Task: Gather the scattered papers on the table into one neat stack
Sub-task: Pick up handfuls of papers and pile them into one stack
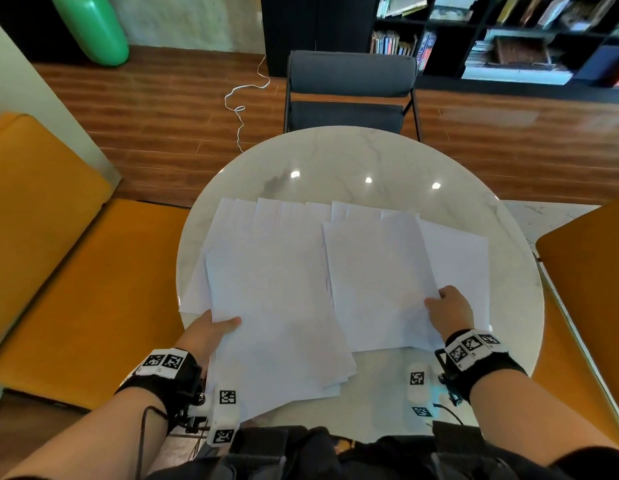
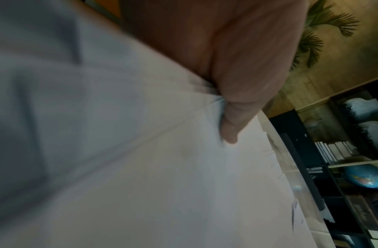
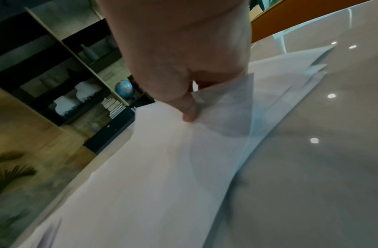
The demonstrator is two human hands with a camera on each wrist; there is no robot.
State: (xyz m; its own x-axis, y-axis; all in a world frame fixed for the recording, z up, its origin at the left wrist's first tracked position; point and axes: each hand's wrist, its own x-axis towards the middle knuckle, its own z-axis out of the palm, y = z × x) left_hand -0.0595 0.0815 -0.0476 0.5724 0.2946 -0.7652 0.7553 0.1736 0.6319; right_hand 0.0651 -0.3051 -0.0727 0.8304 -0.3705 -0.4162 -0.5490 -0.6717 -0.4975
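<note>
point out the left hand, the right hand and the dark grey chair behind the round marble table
left hand [image 1: 211, 332]: head view, back of hand
right hand [image 1: 450, 308]: head view, knuckles
dark grey chair [image 1: 351, 73]: head view, backrest

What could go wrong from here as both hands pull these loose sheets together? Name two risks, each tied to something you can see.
1. The left hand pinches the left bundle of sheets hard enough to wrinkle it at the thumb; a crease may set.
2. That bundle overhangs the near edge of the table, so fanned sheets could slip off.
</note>
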